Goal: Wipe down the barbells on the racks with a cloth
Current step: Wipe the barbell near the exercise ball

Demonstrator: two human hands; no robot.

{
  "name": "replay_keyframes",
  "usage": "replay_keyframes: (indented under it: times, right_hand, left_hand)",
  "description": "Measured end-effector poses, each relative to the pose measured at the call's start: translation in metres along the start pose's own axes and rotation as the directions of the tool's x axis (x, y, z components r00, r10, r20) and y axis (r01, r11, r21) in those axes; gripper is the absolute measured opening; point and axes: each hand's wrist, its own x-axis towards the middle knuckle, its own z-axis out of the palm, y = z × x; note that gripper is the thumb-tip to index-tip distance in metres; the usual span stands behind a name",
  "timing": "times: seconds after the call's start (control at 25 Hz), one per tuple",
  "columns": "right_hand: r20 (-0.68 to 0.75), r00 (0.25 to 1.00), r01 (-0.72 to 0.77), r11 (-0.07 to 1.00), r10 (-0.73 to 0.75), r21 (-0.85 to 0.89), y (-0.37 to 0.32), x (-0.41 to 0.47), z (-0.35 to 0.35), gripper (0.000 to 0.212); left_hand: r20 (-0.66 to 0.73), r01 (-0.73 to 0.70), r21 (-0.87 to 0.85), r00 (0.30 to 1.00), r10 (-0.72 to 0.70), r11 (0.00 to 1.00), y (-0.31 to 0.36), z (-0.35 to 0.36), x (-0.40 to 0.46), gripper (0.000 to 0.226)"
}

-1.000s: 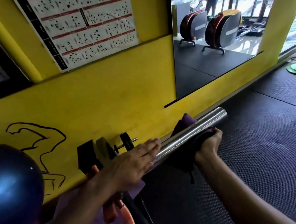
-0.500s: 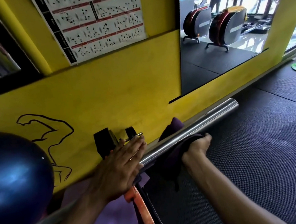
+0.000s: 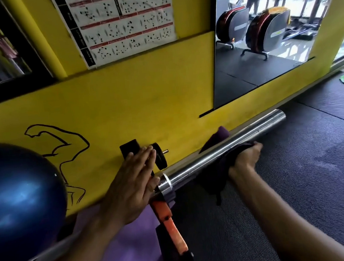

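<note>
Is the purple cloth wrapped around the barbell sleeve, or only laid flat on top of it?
Wrapped. The cloth shows above and below the barbell sleeve, and the right hand grips it around the steel.

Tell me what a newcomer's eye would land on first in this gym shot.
First the shiny chrome barbell running diagonally across the middle, with the right hand gripping a dark purple cloth wrapped round it and the left hand laid flat by its collar. Next, the glossy blue ball bulging in at the lower left. Behind everything, the bright yellow wall carries an exercise chart at the top.
</note>
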Motion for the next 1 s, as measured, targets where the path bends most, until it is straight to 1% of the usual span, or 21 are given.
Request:
replay_keyframes:
  times: [0.08, 0.16, 0.24, 0.32, 0.4, 0.48, 0.52, 0.56, 0.6, 0.64, 0.68, 0.72, 0.76, 0.8, 0.84, 0.88, 0.92, 0.96, 1.0]
  right_hand:
    - [0.064, 0.998, -0.007, 0.999, 0.004, 0.034, -0.003, 0.015, 0.001, 0.085]
    - [0.135, 0.989, -0.065, 0.997, 0.059, 0.035, 0.015, 0.009, -0.002, 0.094]
    - [0.191, 0.972, -0.13, 0.991, 0.135, -0.043, 0.041, -0.03, -0.004, 0.091]
    - [0.255, 0.939, -0.196, 0.968, 0.232, -0.158, 0.078, -0.072, -0.013, 0.08]
    - [0.301, 0.915, -0.169, 0.933, 0.268, -0.319, 0.112, -0.108, -0.023, 0.068]
    - [0.347, 0.902, -0.089, 0.897, 0.256, -0.433, 0.126, -0.124, -0.033, 0.064]
    - [0.386, 0.899, -0.001, 0.882, 0.207, -0.471, 0.125, -0.127, -0.039, 0.052]
    - [0.431, 0.89, 0.109, 0.848, 0.149, -0.519, 0.121, -0.128, -0.046, 0.034]
    - [0.483, 0.87, 0.23, 0.787, 0.098, -0.573, 0.116, -0.132, -0.053, 0.021]
    - [0.529, 0.847, 0.341, 0.707, 0.054, -0.619, 0.109, -0.136, -0.061, 0.016]
    - [0.576, 0.817, 0.443, 0.637, 0.004, -0.632, 0.103, -0.141, -0.069, 0.017]
    - [0.627, 0.777, 0.536, 0.58, -0.055, -0.614, 0.096, -0.144, -0.074, 0.016]
    - [0.694, 0.71, 0.635, 0.538, -0.122, -0.555, 0.084, -0.151, -0.073, 0.015]
    - [0.759, 0.622, 0.73, 0.493, -0.193, -0.473, 0.073, -0.152, -0.068, 0.016]
    - [0.819, 0.515, 0.818, 0.431, -0.252, -0.381, 0.06, -0.152, -0.059, 0.017]
    - [0.868, 0.393, 0.9, 0.322, -0.302, -0.296, 0.047, -0.152, -0.047, 0.022]
    - [0.91, 0.285, 0.954, 0.182, -0.301, -0.239, 0.039, -0.152, -0.031, 0.029]
    - [0.945, 0.221, 0.975, 0.033, -0.242, -0.219, 0.038, -0.147, -0.016, 0.039]
    - [0.972, 0.196, 0.967, -0.139, -0.131, -0.214, 0.043, -0.141, -0.003, 0.047]
  left_hand:
    - [-0.007, 0.021, -0.037, 1.0, -0.021, 0.999, -0.002, 0.0, -0.004, 0.064]
    - [-0.016, 0.037, -0.075, 0.999, -0.039, 0.997, -0.002, 0.002, -0.003, 0.064]
    - [-0.019, 0.05, -0.101, 0.998, -0.052, 0.994, -0.003, 0.004, 0.0, 0.063]
    - [-0.02, 0.058, -0.119, 0.998, -0.06, 0.991, -0.003, 0.006, 0.001, 0.062]
    - [-0.028, 0.059, -0.133, 0.998, -0.063, 0.989, -0.005, 0.005, 0.001, 0.062]
    - [-0.037, 0.059, -0.149, 0.997, -0.066, 0.987, -0.005, 0.005, 0.0, 0.061]
    - [-0.042, 0.06, -0.16, 0.997, -0.067, 0.985, -0.004, 0.004, -0.001, 0.061]
    - [-0.042, 0.059, -0.171, 0.997, -0.067, 0.983, -0.004, 0.004, -0.002, 0.062]
    - [-0.039, 0.057, -0.18, 0.997, -0.065, 0.982, -0.004, 0.004, -0.003, 0.062]
    - [-0.036, 0.053, -0.187, 0.997, -0.061, 0.981, -0.004, 0.004, -0.004, 0.062]
    - [-0.034, 0.048, -0.196, 0.998, -0.056, 0.979, -0.004, 0.003, -0.004, 0.063]
    - [-0.03, 0.045, -0.215, 0.998, -0.053, 0.976, -0.005, 0.002, -0.004, 0.063]
    - [-0.02, 0.048, -0.246, 0.998, -0.055, 0.968, -0.005, 0.0, -0.004, 0.063]
    - [-0.004, 0.056, -0.279, 0.998, -0.06, 0.959, -0.006, -0.002, -0.005, 0.063]
    - [0.012, 0.063, -0.302, 0.998, -0.062, 0.951, -0.006, -0.004, -0.007, 0.062]
    - [0.026, 0.065, -0.3, 0.998, -0.06, 0.952, -0.007, -0.005, -0.011, 0.06]
    - [0.034, 0.066, -0.275, 0.998, -0.059, 0.959, -0.01, -0.006, -0.017, 0.06]
    - [0.031, 0.071, -0.24, 0.997, -0.065, 0.968, -0.013, -0.006, -0.025, 0.062]
    - [0.019, 0.08, -0.203, 0.997, -0.078, 0.976, -0.017, -0.005, -0.032, 0.063]
